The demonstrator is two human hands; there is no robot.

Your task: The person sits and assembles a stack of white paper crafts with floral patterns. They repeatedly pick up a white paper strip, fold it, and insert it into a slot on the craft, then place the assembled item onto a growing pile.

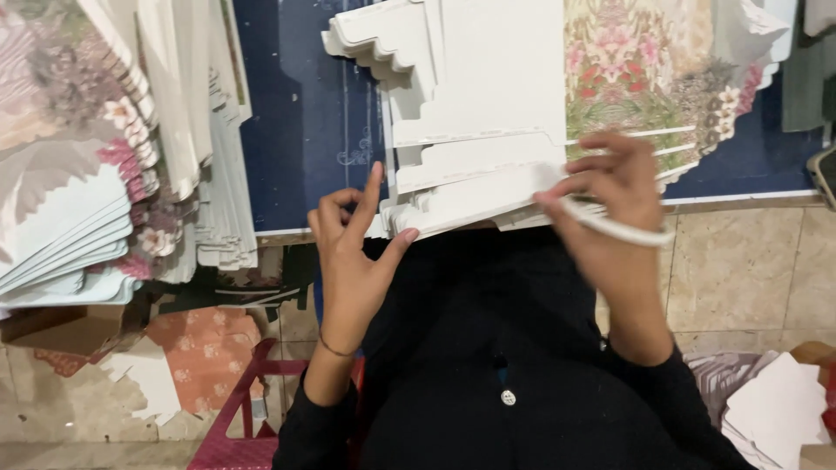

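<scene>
A stack of white die-cut cardboard sheets [475, 113] with stepped edges lies on a dark blue board, one sheet showing a floral print [627, 78]. My left hand [353, 252] touches the near left corner of the stack with its thumb, index finger raised. My right hand [610, 196] pinches the near right edge of the top sheets; a thin white strip [618, 228] runs under its fingers. Both sleeves are black.
A tall pile of floral-printed card sheets [96, 157] stands at the left. The dark blue board [300, 122] covers the work surface. A red plastic crate [248, 418] sits on the tiled floor. More white cut sheets [775, 413] lie at the lower right.
</scene>
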